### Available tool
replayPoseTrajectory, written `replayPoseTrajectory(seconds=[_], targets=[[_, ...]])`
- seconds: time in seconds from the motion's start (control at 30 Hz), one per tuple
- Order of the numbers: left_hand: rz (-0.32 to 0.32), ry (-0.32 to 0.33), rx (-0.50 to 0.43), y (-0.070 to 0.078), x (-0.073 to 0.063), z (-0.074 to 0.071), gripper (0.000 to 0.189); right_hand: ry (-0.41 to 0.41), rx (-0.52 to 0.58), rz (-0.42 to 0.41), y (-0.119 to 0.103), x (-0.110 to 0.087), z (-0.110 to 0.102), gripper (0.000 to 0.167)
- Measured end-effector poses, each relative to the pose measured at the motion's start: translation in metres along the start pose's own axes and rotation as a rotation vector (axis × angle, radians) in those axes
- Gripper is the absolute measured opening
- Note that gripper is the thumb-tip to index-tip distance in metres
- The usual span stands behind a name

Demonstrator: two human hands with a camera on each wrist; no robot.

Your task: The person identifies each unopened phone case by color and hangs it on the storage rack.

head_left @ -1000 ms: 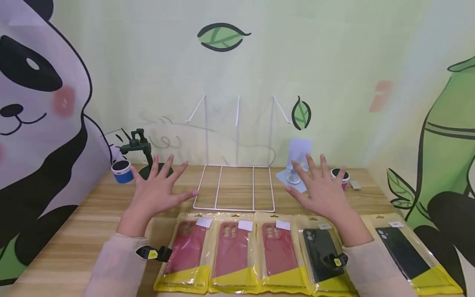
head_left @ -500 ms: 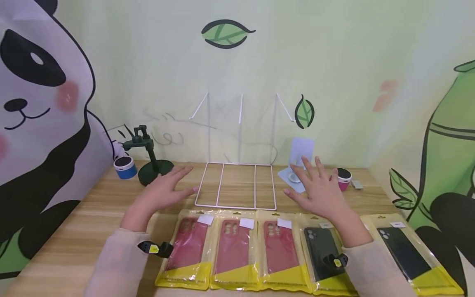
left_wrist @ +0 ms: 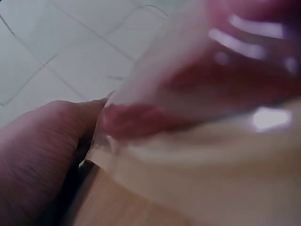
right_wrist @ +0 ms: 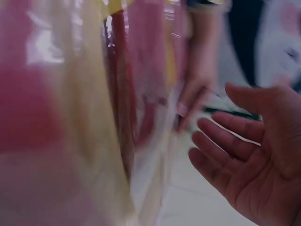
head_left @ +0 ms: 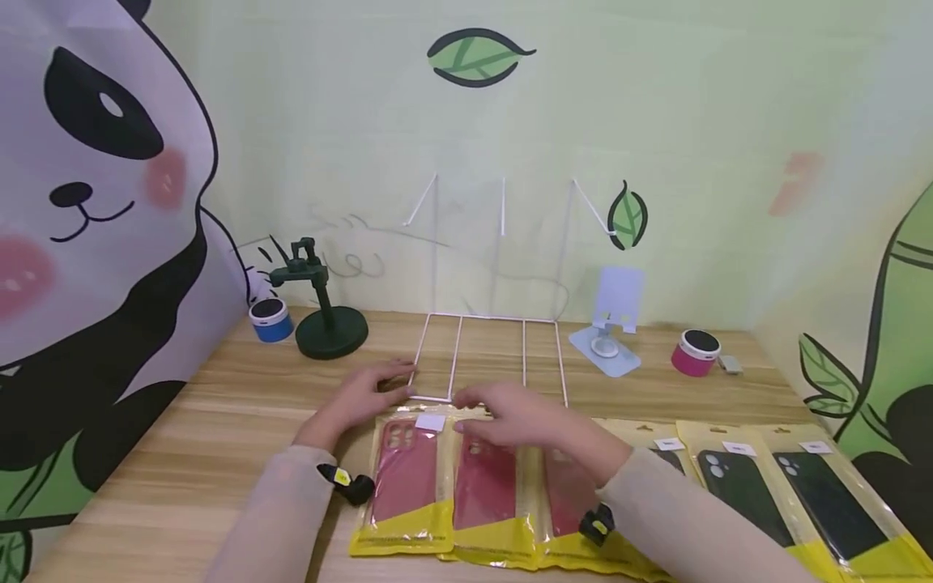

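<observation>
My left hand (head_left: 362, 397) is by the top left corner of the leftmost pouch (head_left: 406, 478), which holds a red phone case. Its thumb and fingers stand apart there. The left wrist view shows the thumb side of that hand right at the edge of the clear pouch (left_wrist: 202, 150). Over the top of the second red-case pouch (head_left: 487, 494) hovers my right hand (head_left: 513, 411), fingers loosely bent and pointing left. The right wrist view has this hand's palm (right_wrist: 263, 174) bare, with nothing in the fingers. My right forearm covers part of the third pouch (head_left: 564, 502).
Farther right lie pouches with dark phone cases (head_left: 743, 494). Behind the row stands a white wire rack (head_left: 440, 398) against the wall. At the back are a dark green stand (head_left: 331, 334), a blue speaker (head_left: 271, 321), a pale phone stand (head_left: 615, 304) and a pink speaker (head_left: 696, 353).
Both hands have come down from above the table to the tops of the left pouches. The right hand has moved well to the left, uncovering the pink speaker and phone stand.
</observation>
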State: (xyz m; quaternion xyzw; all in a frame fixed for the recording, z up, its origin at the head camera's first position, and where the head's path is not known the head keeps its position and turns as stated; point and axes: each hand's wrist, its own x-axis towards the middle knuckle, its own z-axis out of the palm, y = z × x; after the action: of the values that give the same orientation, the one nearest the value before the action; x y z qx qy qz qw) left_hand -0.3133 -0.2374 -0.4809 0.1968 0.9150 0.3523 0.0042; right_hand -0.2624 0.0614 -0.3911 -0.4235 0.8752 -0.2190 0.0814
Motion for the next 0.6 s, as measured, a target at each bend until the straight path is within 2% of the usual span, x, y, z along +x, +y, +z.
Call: replayPoseTrajectory(seconds=[0.1,0.17,0.27,0.43,0.53,0.6], targets=[[0.001,0.015,0.022,0.0,-0.001,0.002,0.048,-0.038,-0.083,-0.003,-0.006,0.038,0.015,0.034],[0.0,0.025,0.02,0.0,-0.001,0.002,0.047,-0.06,-0.129,0.011,-0.006,0.056,0.023,0.03],[0.015,0.016,0.01,0.005,0.002,0.008,0.047,-0.098,-0.147,0.069,0.002,0.064,0.029,0.025],[-0.017,-0.011,-0.017,0.004,0.003,0.012,0.047,-0.203,0.01,0.117,0.008,0.069,0.034,0.012],[-0.049,0.036,-0.048,-0.002,0.002,0.007,0.041,-0.229,0.115,0.103,0.007,0.075,0.034,0.007],[-0.061,0.073,-0.076,-0.006,0.001,0.003,0.038,-0.211,0.146,0.092,0.005,0.08,0.033,0.005]])
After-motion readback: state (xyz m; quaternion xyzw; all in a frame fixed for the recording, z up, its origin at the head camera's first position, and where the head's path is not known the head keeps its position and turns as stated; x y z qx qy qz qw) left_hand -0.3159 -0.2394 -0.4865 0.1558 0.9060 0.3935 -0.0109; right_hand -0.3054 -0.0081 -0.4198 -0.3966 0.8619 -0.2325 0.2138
